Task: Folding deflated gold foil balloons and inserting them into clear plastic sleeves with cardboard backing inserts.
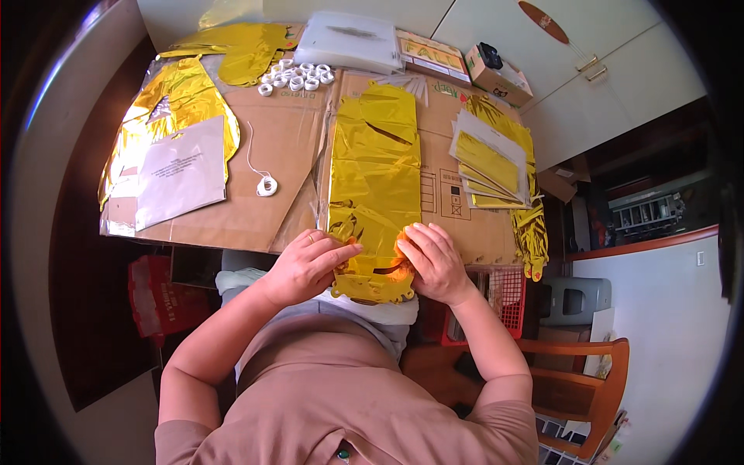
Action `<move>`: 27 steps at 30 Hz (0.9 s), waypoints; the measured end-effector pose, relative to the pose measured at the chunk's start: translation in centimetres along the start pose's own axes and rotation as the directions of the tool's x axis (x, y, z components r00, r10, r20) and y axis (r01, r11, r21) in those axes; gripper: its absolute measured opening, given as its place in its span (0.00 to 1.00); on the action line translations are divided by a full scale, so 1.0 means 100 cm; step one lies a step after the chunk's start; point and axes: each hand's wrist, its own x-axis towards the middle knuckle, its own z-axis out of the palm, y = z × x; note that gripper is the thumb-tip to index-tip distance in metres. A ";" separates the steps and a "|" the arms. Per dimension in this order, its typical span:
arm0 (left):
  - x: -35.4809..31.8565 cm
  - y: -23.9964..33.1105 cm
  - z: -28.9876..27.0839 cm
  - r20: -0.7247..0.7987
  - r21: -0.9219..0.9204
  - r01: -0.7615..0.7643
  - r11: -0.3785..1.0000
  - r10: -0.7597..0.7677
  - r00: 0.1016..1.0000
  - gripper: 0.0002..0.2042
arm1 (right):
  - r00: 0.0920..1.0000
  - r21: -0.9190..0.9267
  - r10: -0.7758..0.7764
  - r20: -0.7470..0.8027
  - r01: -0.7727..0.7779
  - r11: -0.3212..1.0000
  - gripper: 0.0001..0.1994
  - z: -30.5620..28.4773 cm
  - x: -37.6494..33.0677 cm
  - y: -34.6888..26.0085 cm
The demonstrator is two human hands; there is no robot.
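Observation:
A flat, uninflated gold foil balloon (376, 167) lies lengthwise down the middle of the cardboard, and its near end hangs over the front edge toward my lap. My left hand (304, 266) grips its left edge near that end, thumb and fingers pinched together. On the opposite edge my right hand (434, 262) has its fingers curled around the foil. The near part is creased between the hands, with small scalloped tabs along its bottom rim. Dark slits show in the foil near the top and close to my right fingers.
Flattened cardboard (287, 139) covers the table. White ribbon rolls (298, 75) sit at the back; one loose roll (266, 186) trails its end. More gold foil (186, 85) and a printed clear packet (182, 172) lie left. Packed foil bags (488, 167) lie right. A wooden chair (612, 387) stands lower right.

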 end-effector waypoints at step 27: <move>0.017 0.004 -0.015 0.190 0.165 -0.138 0.977 0.106 0.976 0.20 | 0.992 0.026 -0.127 -0.009 0.127 0.992 0.15 0.001 0.014 -0.009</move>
